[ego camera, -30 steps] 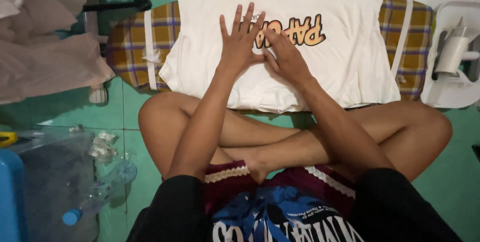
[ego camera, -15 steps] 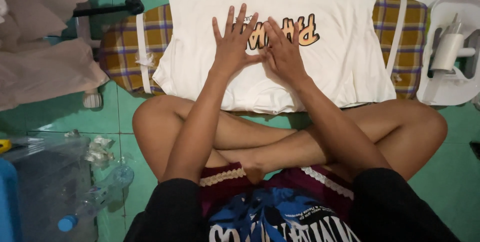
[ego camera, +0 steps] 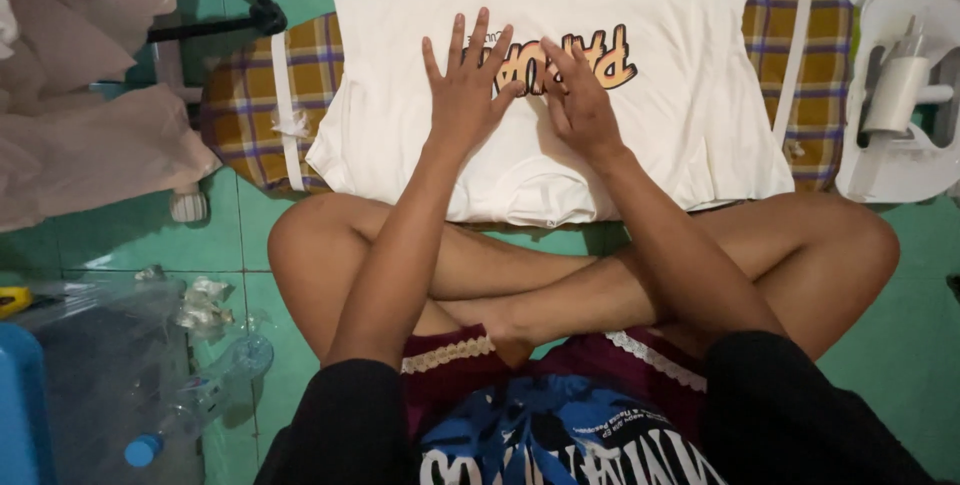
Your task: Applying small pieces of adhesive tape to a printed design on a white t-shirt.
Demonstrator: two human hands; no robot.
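Head view, floor: green tiled floor lay all round the ironing board, with the person seated cross-legged on it at the board's near edge
Ironing board: low checked ironing board, yellow and purple, ran across the upper part of the frame and served as the landmark for everything else
T-shirt: folded white T-shirt with an orange printed design lay flat on the board's middle, its near fold overhanging the board toward the knees; a second pale folded layer showed at the board's far side
Plastic sheet: pale pink plastic sheet hung off the board's left end
Iron rest: white iron rest holding an upright white iron stood just beside the board's right end
Bottle: clear plastic bottle with a blue cap lay well apart from the board, left of the person's knee among clear wrapping
Left hand: left hand lay palm-down on the shirt at the board's centre, fingers spread wide and gripping nothing
Right hand: right hand lay just beside it on the print, fingers extended and flat, holding nothing
Smoothing well: judging by the flat palms, it seemed best to press evenly and sweep outward from the centre, keeping the folded edges aligned so no crease got trapped
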